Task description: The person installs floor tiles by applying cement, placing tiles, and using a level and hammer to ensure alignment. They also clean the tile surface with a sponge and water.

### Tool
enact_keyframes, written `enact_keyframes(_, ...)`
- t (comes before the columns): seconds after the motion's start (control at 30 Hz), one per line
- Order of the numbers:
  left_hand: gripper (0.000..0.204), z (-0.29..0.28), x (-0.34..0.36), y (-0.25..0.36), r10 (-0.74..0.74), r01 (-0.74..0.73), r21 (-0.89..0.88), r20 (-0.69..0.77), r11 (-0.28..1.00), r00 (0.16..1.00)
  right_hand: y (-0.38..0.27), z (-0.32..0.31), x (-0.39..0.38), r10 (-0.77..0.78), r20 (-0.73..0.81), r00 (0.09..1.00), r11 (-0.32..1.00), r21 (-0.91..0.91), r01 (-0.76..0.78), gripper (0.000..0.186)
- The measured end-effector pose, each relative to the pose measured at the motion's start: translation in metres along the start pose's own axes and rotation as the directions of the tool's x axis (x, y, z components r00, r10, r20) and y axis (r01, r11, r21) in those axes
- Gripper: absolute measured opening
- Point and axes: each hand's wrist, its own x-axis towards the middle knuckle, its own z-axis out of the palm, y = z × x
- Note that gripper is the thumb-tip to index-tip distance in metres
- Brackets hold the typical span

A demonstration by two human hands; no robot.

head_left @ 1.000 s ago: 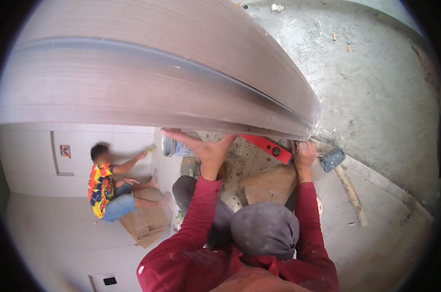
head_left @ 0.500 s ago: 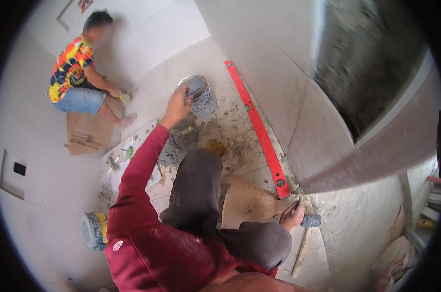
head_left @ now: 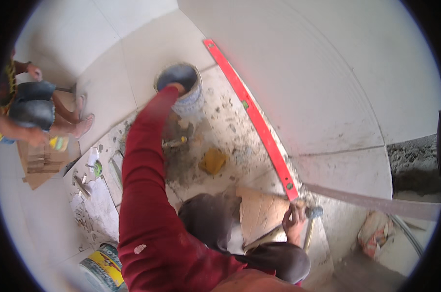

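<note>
Large pale tiles (head_left: 366, 82) face the wall on the right. A co-worker's bare legs and denim shorts (head_left: 33, 107) show at the left edge, beside stacked flat cardboard (head_left: 45, 160). A long red spirit level (head_left: 259, 124) lies along the foot of the wall, its near end by the person's right hand. The mortar-smeared bucket (head_left: 193, 100) stands on the floor left of the level's far end; a pail with a yellow label (head_left: 103, 267) sits at lower left. A brown cardboard sheet (head_left: 262, 209) lies beyond the knees, and a crumpled sack (head_left: 375, 233) rests at right. The hammer (head_left: 314, 212) has its head just beside the right hand. The left hand (head_left: 180, 88) reaches inside the bucket, mostly hidden; I cannot tell whether it grips anything. The right hand (head_left: 293, 222) has bent fingers, its grip unclear. Smaller are a yellow cloth-like piece (head_left: 213, 160) and a green tape roll (head_left: 98, 168).
</note>
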Motion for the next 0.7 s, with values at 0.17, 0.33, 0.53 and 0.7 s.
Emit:
enact_keyframes(0.17, 0.049, -0.027, -0.001, -0.023, 0.285, -0.25, 0.198, -0.173, 0.948, 0.943, -0.029, 0.0, 0.073, -0.184, 0.299, 0.936, 0.981, 0.109, 0.158, 0.022)
enact_keyframes(0.33, 0.038, -0.054, -0.041, -0.057, 0.473, -0.501, 0.004, -0.338, 0.865, 0.814, -0.121, 0.042, 0.165, -0.514, 0.598, 0.615, 0.855, 0.299, 0.424, 0.053)
enact_keyframes(0.53, 0.059, -0.004, -0.139, 0.004, 0.551, -0.437, 0.335, -0.507, 0.835, 0.663, -0.215, 0.179, 0.18, -0.569, 0.604, 0.558, 0.746, 0.093, 0.66, 0.082)
enact_keyframes(0.7, 0.027, 0.006, -0.14, -0.013, 0.483, -0.344, 0.344, -0.532, 0.874, 0.695, -0.202, 0.27, 0.176, -0.476, 0.609, 0.635, 0.851, 0.136, 0.507, 0.074)
